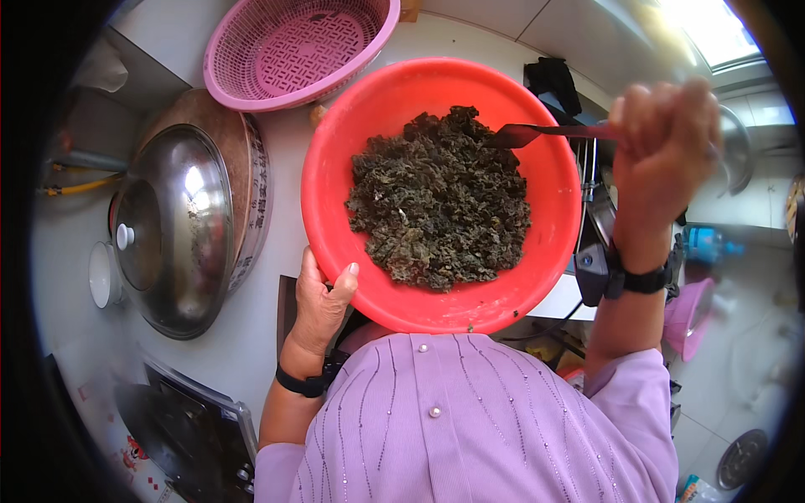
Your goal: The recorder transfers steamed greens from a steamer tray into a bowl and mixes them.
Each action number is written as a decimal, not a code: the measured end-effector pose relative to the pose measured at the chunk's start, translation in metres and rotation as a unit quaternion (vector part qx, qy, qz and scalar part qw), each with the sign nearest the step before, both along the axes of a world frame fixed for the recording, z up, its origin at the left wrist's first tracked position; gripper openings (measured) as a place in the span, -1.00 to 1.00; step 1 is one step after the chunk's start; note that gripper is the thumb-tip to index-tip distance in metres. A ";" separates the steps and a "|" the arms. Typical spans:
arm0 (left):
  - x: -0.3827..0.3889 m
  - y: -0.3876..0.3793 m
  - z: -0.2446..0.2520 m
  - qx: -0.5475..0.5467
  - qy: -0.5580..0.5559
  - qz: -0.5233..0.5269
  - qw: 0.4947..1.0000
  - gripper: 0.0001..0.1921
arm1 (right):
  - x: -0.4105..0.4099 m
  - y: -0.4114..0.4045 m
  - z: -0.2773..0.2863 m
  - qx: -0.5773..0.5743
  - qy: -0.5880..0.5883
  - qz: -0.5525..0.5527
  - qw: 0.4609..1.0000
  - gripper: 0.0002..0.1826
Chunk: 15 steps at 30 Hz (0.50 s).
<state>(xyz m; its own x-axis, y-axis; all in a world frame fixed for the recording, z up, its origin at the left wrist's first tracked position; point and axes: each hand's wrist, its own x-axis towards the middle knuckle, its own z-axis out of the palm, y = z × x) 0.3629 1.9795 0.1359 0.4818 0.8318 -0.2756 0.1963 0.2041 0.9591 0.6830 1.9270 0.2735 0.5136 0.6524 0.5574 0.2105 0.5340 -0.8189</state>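
Observation:
My left hand (324, 303) grips the lower left rim of a large red plastic basin (541, 251), its thumb over the edge. A heap of dark, crinkled leafy greens (440, 201) lies in the basin. My right hand (666, 141), slightly blurred, is closed around the handle of a spatula (525, 133) at the right. The spatula's dark flat blade reaches over the basin's right rim and its tip is at the upper right edge of the heap. Small green scraps cling to the basin's near wall.
A pink plastic colander (308, 56) stands beyond the basin. To the left, a domed metal lid (182, 232) leans by a round wooden board (242, 157), near a white cup (104, 275). A black stove (195, 421) is at lower left. A blue bottle (704, 244) and pink basin (692, 317) are at right.

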 end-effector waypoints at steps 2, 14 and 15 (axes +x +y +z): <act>0.004 0.001 0.002 0.000 -0.011 -0.008 1.000 -0.61 | 0.038 0.008 -0.045 0.011 0.082 0.005 0.997 -0.66; 0.008 0.003 0.000 0.001 -0.032 -0.007 0.999 -0.60 | 0.030 0.027 -0.070 -0.001 -0.072 -0.101 0.992 -0.75; 0.004 0.000 -0.001 -0.002 -0.036 -0.005 0.999 -0.60 | 0.015 0.019 -0.071 -0.019 -0.019 -0.100 0.995 -0.75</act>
